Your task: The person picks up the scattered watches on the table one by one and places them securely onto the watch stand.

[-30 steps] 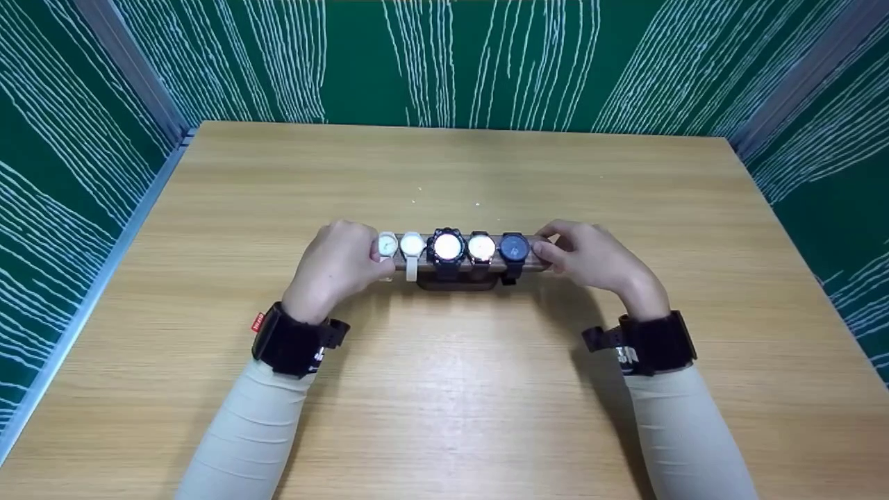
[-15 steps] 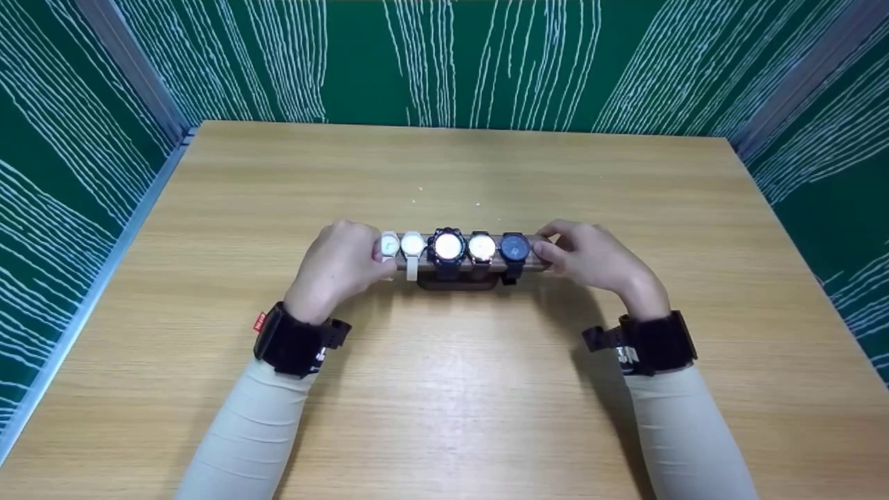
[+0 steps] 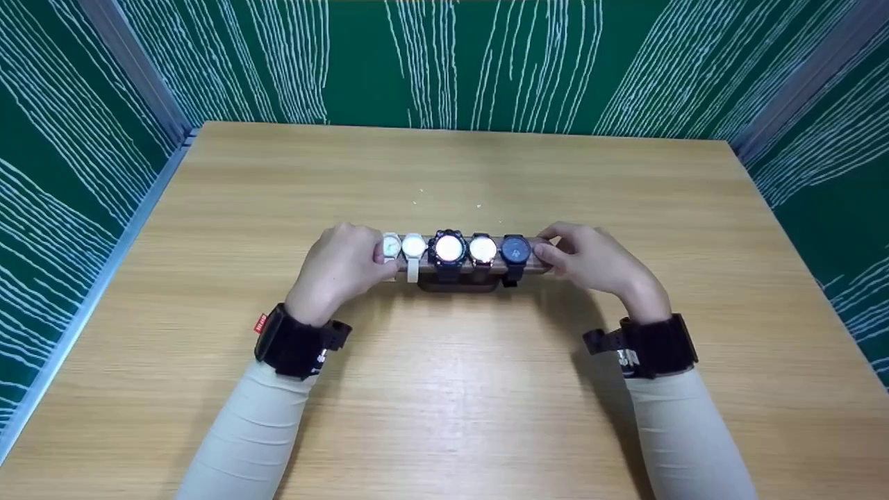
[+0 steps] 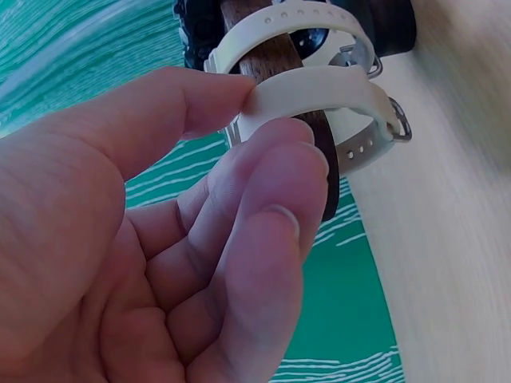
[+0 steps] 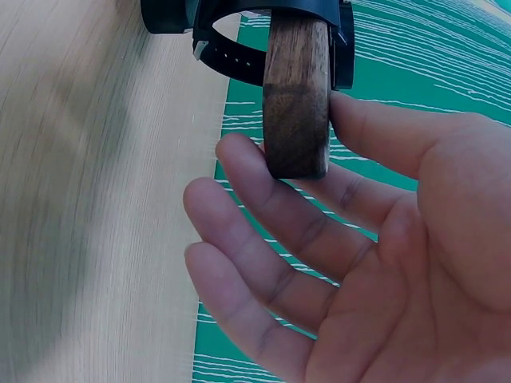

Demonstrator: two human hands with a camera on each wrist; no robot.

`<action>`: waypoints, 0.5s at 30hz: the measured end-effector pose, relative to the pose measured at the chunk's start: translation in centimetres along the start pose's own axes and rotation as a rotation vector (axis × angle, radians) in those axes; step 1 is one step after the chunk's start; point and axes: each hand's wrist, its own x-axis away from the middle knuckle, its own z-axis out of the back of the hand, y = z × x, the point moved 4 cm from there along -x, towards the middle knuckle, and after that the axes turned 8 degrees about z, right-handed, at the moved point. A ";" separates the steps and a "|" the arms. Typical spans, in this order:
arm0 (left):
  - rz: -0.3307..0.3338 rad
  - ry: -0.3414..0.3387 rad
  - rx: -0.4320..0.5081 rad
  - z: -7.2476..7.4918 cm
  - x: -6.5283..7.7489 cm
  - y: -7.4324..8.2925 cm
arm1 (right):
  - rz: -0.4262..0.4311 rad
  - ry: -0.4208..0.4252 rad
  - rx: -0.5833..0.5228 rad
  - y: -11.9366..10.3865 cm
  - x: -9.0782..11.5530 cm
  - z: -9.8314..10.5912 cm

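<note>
A wooden watch stand (image 5: 295, 112) holds several wristwatches side by side along its bar. My left hand (image 3: 340, 267) pinches the outermost white watch (image 4: 295, 89) at the bar's left end, the thumb on its strap. Beside it sit a second white watch (image 3: 414, 247), a chunky black watch (image 3: 449, 248), a watch with a bright dial (image 3: 483, 249) and a dark-blue-faced watch (image 3: 515, 250). At the other end, my right hand (image 3: 590, 258) grips the bare wood between thumb and fingers. The left end of the bar is partly hidden by my left hand.
The stand's dark base (image 3: 458, 285) rests on a light wooden table (image 3: 444, 389). Small white specks (image 3: 478, 206) lie behind the stand. Green panels with white streaks (image 3: 361, 62) enclose the table at the back and sides.
My left hand and the outermost white watch have shifted very slightly to the right, closer to the second white watch. The right hand keeps its hold on the stand.
</note>
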 end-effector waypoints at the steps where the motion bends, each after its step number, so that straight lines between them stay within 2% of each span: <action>1: -0.002 0.000 -0.003 0.0 0.0 0.0 | 0.002 0.001 -0.002 0.0 0.0 0.0; 15: -0.001 -0.014 0.009 0.0 0.0 -0.1 | -0.004 -0.003 -0.021 0.2 -0.1 -0.1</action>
